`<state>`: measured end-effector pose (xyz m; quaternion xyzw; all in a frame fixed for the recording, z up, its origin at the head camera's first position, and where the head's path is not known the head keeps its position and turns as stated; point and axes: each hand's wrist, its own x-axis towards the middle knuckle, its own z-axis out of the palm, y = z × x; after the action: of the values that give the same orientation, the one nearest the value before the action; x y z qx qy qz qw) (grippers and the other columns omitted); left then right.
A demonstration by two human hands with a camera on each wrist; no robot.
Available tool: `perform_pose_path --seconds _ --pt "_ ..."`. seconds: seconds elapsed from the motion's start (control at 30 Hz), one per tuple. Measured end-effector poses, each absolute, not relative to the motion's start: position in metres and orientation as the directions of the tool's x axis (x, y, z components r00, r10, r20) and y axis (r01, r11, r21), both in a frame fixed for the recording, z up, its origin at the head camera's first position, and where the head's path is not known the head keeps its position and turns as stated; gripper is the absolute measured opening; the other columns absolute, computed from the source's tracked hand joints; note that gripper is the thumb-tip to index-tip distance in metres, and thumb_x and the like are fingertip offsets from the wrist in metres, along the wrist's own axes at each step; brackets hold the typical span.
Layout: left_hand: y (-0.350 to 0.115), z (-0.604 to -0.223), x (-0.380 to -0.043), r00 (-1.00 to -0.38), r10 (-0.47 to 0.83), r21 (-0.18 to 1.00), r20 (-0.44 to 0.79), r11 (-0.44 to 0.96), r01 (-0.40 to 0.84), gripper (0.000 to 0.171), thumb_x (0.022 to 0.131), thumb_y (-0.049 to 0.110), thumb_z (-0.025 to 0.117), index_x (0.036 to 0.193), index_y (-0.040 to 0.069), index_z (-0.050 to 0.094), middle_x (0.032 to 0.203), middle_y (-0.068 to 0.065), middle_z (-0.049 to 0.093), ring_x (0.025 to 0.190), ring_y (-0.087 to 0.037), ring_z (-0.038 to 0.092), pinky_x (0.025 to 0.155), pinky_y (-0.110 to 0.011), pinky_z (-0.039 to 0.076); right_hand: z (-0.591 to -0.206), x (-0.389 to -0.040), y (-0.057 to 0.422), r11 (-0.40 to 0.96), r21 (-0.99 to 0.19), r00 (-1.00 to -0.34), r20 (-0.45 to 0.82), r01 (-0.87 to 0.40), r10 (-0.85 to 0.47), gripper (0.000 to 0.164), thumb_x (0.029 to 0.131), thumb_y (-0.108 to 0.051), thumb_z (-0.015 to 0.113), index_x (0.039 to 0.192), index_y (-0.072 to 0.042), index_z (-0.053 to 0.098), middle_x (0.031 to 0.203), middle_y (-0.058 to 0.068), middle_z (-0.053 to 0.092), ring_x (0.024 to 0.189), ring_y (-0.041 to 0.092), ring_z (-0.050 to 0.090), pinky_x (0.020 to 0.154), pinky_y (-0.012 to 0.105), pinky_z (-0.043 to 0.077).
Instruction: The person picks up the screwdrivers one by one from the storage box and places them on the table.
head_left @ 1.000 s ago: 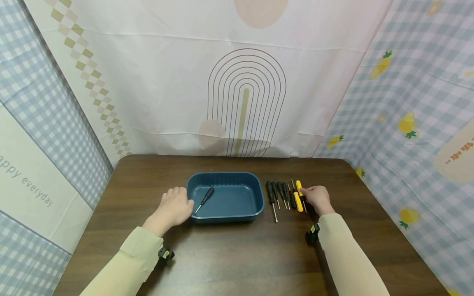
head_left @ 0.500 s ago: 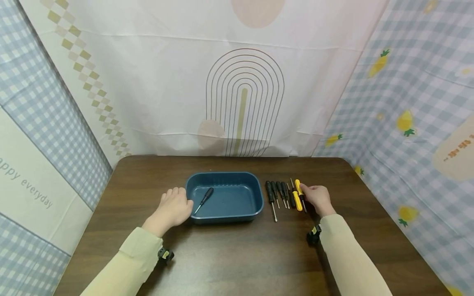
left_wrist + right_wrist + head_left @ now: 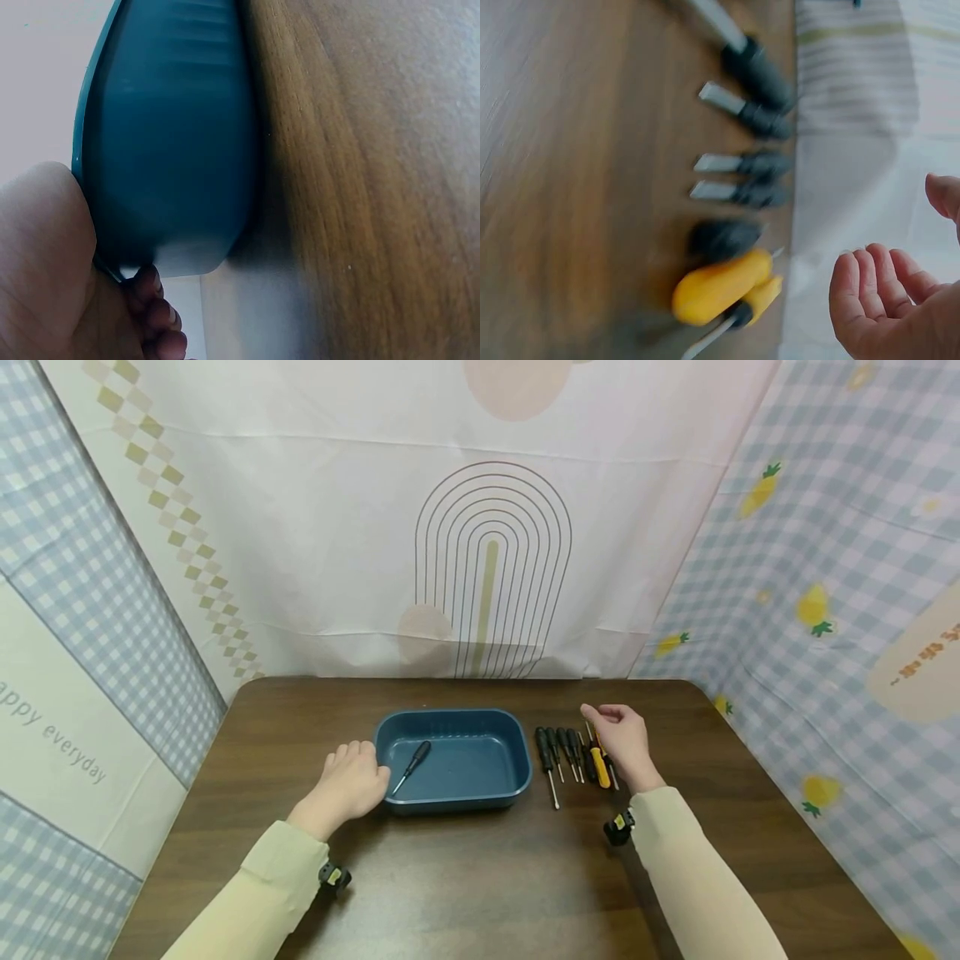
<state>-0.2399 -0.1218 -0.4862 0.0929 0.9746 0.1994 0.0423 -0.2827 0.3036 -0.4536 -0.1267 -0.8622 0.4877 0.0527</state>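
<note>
My left hand [image 3: 352, 778] grips the left end of a blue plastic tray [image 3: 459, 802], its thumb and curled fingers [image 3: 159, 319] on either side of the rim. Inside the tray lies one black-handled screwdriver [image 3: 412, 766]. Above the right end of a row of screwdrivers is my right hand [image 3: 619, 739], with nothing between its thumb and its bent fingers. Two yellow-handled screwdrivers lie below it, one [image 3: 724, 287] in front of the other [image 3: 765, 298]; the head view hides part of them behind the hand. Several black-handled screwdrivers [image 3: 545, 752] lie further left in that row.
Everything rests on a dark brown wooden table [image 3: 480, 885]. A pale patterned cloth [image 3: 337, 543] hangs behind its far edge, and a checked cloth [image 3: 847, 677] hangs along the right side.
My right hand has let go of the rightmost yellow-handled screwdriver and moved up and slightly left, away from it. My left hand stays on the tray's rim.
</note>
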Motion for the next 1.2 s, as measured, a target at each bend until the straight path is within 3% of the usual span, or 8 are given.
perform_pose_path --seconds 0.57,0.77,1.2 --pt "-0.120 -0.484 -0.238 -0.979 0.194 0.395 -0.057 0.905 0.157 0.036 0.094 0.028 0.046 0.109 -0.006 0.050 0.091 -0.012 0.046 0.089 -0.030 0.041 0.079 -0.045 0.033 -0.420 -0.289 0.228 0.484 -0.875 -0.992 0.052 0.012 0.119 0.063 0.084 -0.052 0.069 0.125 -0.005 0.057 0.117 0.014 0.060 0.107 0.026 0.058 0.088 0.043 0.048" --pt "-0.120 -0.484 -0.238 -0.980 0.191 0.395 -0.054 0.906 0.155 0.037 0.094 0.027 0.047 0.110 -0.006 0.050 0.092 -0.012 0.047 0.090 -0.031 0.041 0.080 -0.045 0.034 -0.417 -0.289 0.205 0.451 -0.893 -0.996 0.033 0.008 0.083 0.066 0.083 -0.053 0.069 0.127 -0.005 0.056 0.116 0.012 0.060 0.106 0.026 0.058 0.088 0.043 0.048" --pt "-0.120 -0.484 -0.238 -0.980 0.193 0.397 -0.050 0.904 0.158 0.036 0.094 0.027 0.047 0.109 -0.006 0.050 0.091 -0.012 0.046 0.090 -0.031 0.041 0.079 -0.045 0.033 -0.429 -0.287 0.160 0.424 -0.905 -0.999 -0.006 0.024 0.044 0.055 0.085 -0.048 0.069 0.122 -0.008 0.059 0.112 0.009 0.062 0.100 0.023 0.061 0.083 0.042 0.050"
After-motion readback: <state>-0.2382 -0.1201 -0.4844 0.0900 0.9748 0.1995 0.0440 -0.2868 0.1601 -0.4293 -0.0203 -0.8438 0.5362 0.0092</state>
